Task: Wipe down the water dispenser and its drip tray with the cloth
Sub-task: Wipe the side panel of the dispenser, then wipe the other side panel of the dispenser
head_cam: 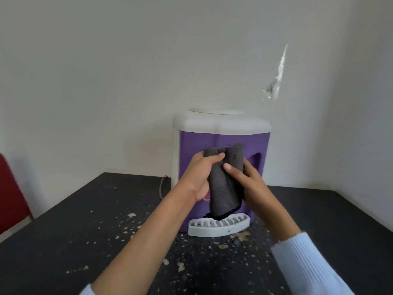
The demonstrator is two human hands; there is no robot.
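A purple water dispenser [221,137] with a white top stands at the back of a dark table, against the wall. Its white slotted drip tray [219,227] juts out at the base. In front of the dispenser I hold a dark grey cloth [226,184] up in the air with both hands. My left hand [200,175] grips the cloth's upper left part, thumb across the top. My right hand [247,179] holds its right side, thumb pressed on the front. The cloth's lower edge hangs just above the tray and hides the taps.
The dark table [74,231] is strewn with pale flakes and crumbs, thickest near the tray. A thin cord [162,186] runs behind the dispenser's left side. A red chair [11,194] stands at the far left. The wall behind has a scraped patch [276,79].
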